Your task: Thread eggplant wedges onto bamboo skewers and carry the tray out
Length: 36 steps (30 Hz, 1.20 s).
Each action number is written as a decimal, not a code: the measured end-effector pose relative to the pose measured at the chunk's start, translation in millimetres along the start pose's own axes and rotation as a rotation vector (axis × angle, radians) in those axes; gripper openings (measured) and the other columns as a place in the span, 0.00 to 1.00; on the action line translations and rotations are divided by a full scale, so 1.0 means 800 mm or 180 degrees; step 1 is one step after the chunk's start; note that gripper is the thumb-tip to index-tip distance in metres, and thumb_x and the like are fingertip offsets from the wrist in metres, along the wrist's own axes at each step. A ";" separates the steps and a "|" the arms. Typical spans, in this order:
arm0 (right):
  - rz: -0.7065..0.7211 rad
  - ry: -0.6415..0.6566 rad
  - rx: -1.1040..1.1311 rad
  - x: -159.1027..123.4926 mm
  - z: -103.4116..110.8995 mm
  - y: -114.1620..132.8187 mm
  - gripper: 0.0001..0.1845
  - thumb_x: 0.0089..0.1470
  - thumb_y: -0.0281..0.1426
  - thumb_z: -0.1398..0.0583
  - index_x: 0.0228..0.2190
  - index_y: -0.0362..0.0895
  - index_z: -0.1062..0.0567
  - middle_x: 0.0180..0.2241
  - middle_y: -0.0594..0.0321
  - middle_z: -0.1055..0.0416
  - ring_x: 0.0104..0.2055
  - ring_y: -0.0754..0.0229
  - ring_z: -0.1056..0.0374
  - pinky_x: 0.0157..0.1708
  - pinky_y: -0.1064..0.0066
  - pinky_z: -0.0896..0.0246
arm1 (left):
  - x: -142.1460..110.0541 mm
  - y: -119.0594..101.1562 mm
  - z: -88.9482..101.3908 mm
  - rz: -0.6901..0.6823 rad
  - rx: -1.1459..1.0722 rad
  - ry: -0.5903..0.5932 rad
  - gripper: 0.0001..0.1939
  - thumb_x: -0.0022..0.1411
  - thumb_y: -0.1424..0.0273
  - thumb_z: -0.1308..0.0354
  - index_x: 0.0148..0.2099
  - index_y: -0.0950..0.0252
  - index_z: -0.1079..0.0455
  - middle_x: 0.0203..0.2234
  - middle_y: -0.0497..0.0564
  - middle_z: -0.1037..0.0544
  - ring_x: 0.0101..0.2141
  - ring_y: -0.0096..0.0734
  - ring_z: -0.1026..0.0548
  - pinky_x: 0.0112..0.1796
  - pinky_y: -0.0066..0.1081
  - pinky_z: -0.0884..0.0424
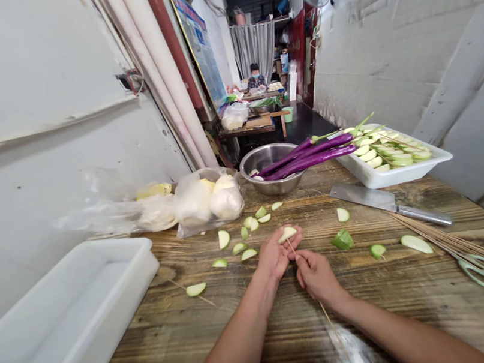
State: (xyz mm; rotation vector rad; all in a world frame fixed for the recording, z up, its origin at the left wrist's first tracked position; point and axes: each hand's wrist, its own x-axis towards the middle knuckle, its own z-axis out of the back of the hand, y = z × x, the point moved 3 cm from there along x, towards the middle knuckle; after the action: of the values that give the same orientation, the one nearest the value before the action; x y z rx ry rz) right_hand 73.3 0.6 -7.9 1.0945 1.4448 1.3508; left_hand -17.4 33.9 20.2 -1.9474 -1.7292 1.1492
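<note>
Fingers of the right hand (318,276) pinch a thin wooden stick (328,317), its upper end at the edge of a pale slice (287,234) held in the curled fingers of the left hand (275,256); whether the point is in cannot be told. A slow, straight push in line with the flesh, left fingertips clear of the point, looks the surest way. Loose slices (254,224) lie at ten o'clock, a steel bowl (274,187) of purple eggplants (327,145) at twelve, a cleaver (362,197) at two before a filled white tray (404,174), spare sticks (453,238) and scissors (462,261) past three.
</note>
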 end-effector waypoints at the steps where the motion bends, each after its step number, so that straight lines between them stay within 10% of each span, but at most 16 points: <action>1: -0.0006 -0.0011 0.0021 0.000 0.000 0.000 0.19 0.52 0.41 0.51 0.31 0.39 0.30 0.07 0.74 0.45 0.09 0.69 0.52 0.10 0.78 0.60 | 0.000 0.000 0.000 0.0006 -0.0003 0.0003 0.07 0.58 0.77 0.49 0.38 0.75 0.32 0.34 0.62 0.23 0.36 0.35 0.23 0.43 0.31 0.29; 26: -0.0141 -0.0119 0.0376 0.017 0.012 0.005 0.18 0.49 0.44 0.50 0.25 0.42 0.33 0.07 0.75 0.45 0.06 0.72 0.55 0.06 0.79 0.63 | -0.003 0.025 -0.008 0.0042 0.0349 0.0283 0.09 0.57 0.73 0.46 0.39 0.73 0.31 0.32 0.60 0.22 0.32 0.35 0.23 0.29 0.27 0.28; 36: -0.0148 0.0029 0.0131 0.014 0.015 0.002 0.14 0.48 0.42 0.46 0.25 0.44 0.35 0.11 0.75 0.41 0.07 0.72 0.51 0.06 0.80 0.60 | 0.000 0.003 -0.007 -0.0018 -0.0324 0.0232 0.18 0.62 0.62 0.52 0.40 0.73 0.32 0.40 0.63 0.24 0.42 0.42 0.25 0.45 0.42 0.31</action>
State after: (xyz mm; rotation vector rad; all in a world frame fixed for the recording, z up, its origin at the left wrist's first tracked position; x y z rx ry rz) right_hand 81.9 14.6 -7.1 1.0757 1.5018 1.3002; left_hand -12.0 35.2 22.0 -2.0153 -1.7859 0.9933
